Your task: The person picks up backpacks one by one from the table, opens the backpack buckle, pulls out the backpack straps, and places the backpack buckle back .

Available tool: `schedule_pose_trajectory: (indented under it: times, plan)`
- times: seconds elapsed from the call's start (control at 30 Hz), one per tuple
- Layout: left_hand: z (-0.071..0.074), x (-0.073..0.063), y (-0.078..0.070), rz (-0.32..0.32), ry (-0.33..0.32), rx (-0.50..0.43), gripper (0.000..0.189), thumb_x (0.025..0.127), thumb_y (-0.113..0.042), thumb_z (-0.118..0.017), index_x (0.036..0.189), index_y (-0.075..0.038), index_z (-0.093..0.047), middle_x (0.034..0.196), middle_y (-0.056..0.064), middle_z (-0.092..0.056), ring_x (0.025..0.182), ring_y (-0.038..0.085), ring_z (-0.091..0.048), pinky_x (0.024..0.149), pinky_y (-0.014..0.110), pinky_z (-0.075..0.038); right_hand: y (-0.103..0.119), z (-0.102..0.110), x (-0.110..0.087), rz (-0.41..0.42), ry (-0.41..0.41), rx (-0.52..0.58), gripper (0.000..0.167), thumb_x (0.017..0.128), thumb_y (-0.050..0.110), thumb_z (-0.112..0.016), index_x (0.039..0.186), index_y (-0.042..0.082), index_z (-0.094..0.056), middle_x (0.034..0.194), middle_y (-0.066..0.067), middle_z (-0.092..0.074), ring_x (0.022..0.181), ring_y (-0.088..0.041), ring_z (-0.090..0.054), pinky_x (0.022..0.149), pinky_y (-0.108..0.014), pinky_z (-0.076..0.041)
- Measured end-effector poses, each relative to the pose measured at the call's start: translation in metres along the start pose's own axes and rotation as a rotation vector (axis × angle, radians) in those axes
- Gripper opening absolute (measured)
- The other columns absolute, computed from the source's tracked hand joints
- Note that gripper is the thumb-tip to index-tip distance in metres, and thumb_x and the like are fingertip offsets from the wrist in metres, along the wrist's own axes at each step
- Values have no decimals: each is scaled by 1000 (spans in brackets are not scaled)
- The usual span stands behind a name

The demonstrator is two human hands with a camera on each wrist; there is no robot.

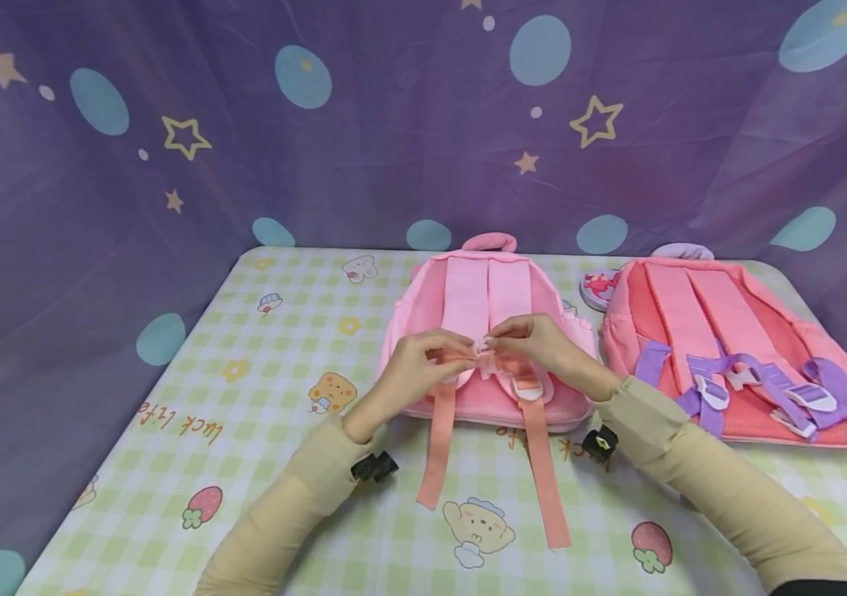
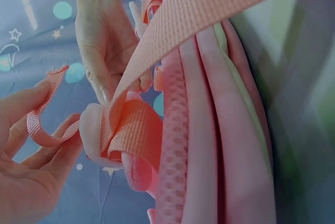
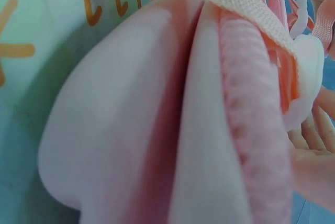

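A pink backpack lies with its shoulder straps facing up. Over its lower middle is a pale pink buckle on short peach webbing. My left hand pinches the peach webbing strap, which curls between its fingers in the left wrist view. From the other side, my right hand has thumb and fingertips together at the buckle's upper edge; its grip is partly hidden. Two long peach strap tails hang down onto the table. A white strap adjuster sits below my right hand.
A coral backpack with purple straps and white buckles lies to the right. A round badge shows between the two bags. The checkered tablecloth extends left and front; a purple curtain hangs behind.
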State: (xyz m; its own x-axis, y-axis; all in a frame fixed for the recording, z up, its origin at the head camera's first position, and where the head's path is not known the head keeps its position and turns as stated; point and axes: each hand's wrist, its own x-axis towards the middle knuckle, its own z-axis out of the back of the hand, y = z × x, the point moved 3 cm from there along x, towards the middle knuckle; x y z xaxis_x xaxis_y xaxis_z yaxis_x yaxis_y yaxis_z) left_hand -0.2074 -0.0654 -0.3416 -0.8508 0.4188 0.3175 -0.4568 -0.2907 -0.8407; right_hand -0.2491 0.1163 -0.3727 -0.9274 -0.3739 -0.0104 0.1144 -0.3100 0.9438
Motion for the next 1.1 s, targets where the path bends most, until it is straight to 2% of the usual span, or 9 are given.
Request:
schedule_pose_trajectory:
  times: [0.07, 0.3, 0.4, 0.53, 0.7, 0.8, 0.93, 1.03, 1.1]
  plan:
    - [-1, -1, -2, 18, 5, -9, 12, 74, -6, -70, 85, 0, -69, 99, 13, -64, 96, 20, -58, 82, 27, -46, 0, 0, 0, 4, -1, 7, 22, 82, 8, -62, 99, -4, -64, 94, -14, -66, 78, -8, -60, 67, -20, -47]
    - [3, -9, -35, 20, 28, -4, 10, 72, 1, -69, 79, 7, -65, 101, 22, -61, 103, 30, -54, 85, 26, -44, -2, 1, 0, 1, 8, 27, 22, 82, 8, -61, 99, -6, -64, 90, -15, -66, 77, -8, -61, 70, -20, -47]
    - [3, -10, -37, -2, 50, -6, 10, 72, 2, -69, 79, 8, -64, 102, 23, -60, 104, 32, -53, 85, 24, -44, -2, 2, 0, -7, 9, 30, 22, 82, 8, -62, 99, -5, -64, 89, -13, -67, 77, -8, -60, 70, -20, -47]
    - [1, -9, -27, -48, 89, 9, 15, 70, 2, -70, 83, 7, -64, 105, 22, -60, 106, 32, -52, 84, 24, -44, -3, 3, -1, -13, 9, 11, 22, 81, 10, -63, 98, -3, -65, 88, -10, -67, 76, -9, -59, 70, -20, -46]
    - [-3, -6, -5, -79, 152, 32, 25, 70, -6, -73, 93, 2, -66, 109, 13, -61, 108, 21, -52, 87, 23, -42, -3, 5, -2, -4, 23, -6, 19, 81, 9, -62, 97, -1, -66, 88, -9, -67, 78, -13, -60, 69, -22, -47]
    - [-3, -5, -1, -97, 167, 40, 27, 72, -8, -72, 97, -2, -66, 108, 8, -61, 107, 16, -52, 88, 22, -41, -3, 5, -3, 16, 31, -2, 19, 82, 7, -61, 97, -3, -65, 89, -11, -67, 78, -13, -61, 69, -22, -48]
    - [-2, -3, 2, -80, 149, 14, 23, 76, -5, -67, 98, -4, -66, 105, 5, -63, 103, 13, -54, 86, 24, -43, -3, 6, -3, 27, 29, -5, 19, 81, 7, -63, 97, -3, -66, 90, -12, -67, 78, -11, -61, 69, -21, -48]
    - [-2, 1, 4, -41, 104, 9, 19, 78, -3, -64, 97, -5, -66, 100, 4, -63, 97, 13, -57, 84, 26, -45, -2, 7, -3, 30, 22, -28, 18, 81, 10, -64, 95, 0, -67, 89, -11, -67, 77, -10, -61, 68, -20, -47]
    - [-1, 5, 5, -35, 60, 50, 16, 79, -2, -64, 95, -3, -66, 96, 5, -64, 94, 15, -58, 83, 27, -45, -2, 7, -3, 35, 21, -47, 18, 81, 11, -64, 95, 1, -67, 89, -10, -67, 77, -10, -60, 67, -19, -47]
